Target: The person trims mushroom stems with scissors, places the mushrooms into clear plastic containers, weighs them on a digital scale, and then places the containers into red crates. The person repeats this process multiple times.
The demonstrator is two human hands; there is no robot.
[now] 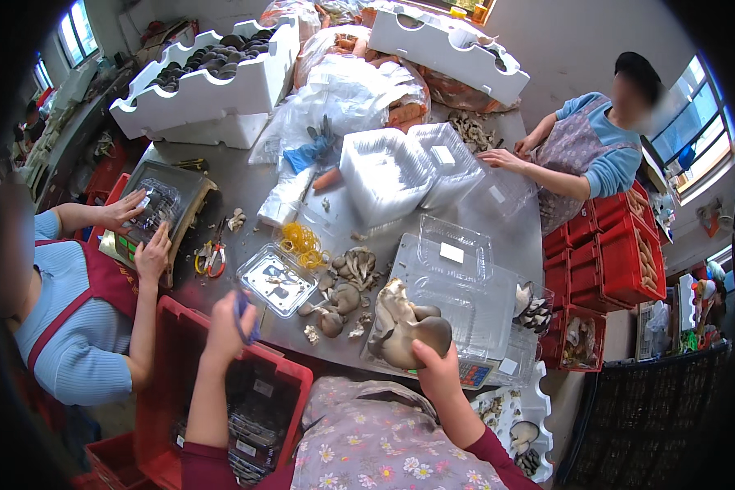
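Observation:
My right hand point(438, 361) holds a large oyster mushroom cluster point(413, 327) over the front of a weighing scale, whose keypad point(473, 372) shows beside my wrist. Clear plastic trays and lids point(459, 245) lie on the scale. My left hand point(233, 324), slightly blurred, is closed around the purple-blue handle of a small tool point(246, 318); its blade cannot be made out. Loose oyster mushrooms point(346, 297) lie between my hands on the metal table point(269, 202). Near them are a clear tray point(277, 278) with scraps in it and a heap of yellow rubber bands point(303, 245).
A co-worker at left touches a packed tray point(159, 205) on another scale; scissors point(211, 254) lie nearby. Another person stands at right behind stacked clear containers point(386, 174). Red crates point(300, 373) with packed trays stand below my left arm. White foam boxes point(220, 101) line the far side.

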